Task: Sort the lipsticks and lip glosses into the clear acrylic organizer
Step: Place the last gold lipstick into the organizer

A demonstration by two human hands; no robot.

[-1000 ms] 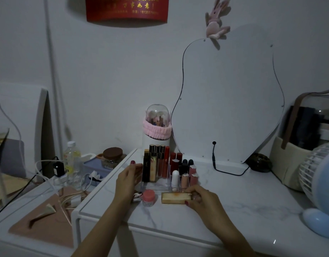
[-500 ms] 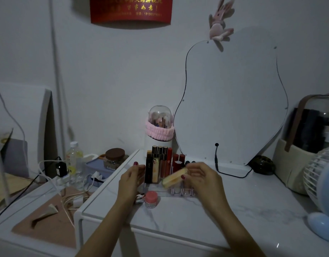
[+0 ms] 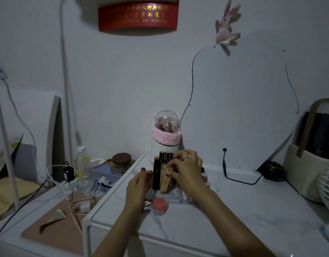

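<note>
The clear acrylic organizer (image 3: 180,200) stands on the white marble table, with several dark and red lipsticks (image 3: 164,156) upright in its back rows. My right hand (image 3: 187,171) is over the organizer, fingers closed on a gold lipstick tube (image 3: 164,183) that stands tilted in a front slot. My left hand (image 3: 139,184) rests against the organizer's left side, next to a tall black tube (image 3: 156,175). My right hand hides the slots on the right.
A small pink-lidded jar (image 3: 159,206) sits in front of the organizer. Behind stand a domed brush holder (image 3: 165,134) with a pink band and a curved mirror (image 3: 239,108). A fan (image 3: 326,184) and basket (image 3: 300,175) stand right; cables, a bottle (image 3: 82,164) and jar lie left.
My right hand lifted the gold tube off the table, carried it over the organizer and set it tilted into a front slot. My left hand stayed at the organizer's side.
</note>
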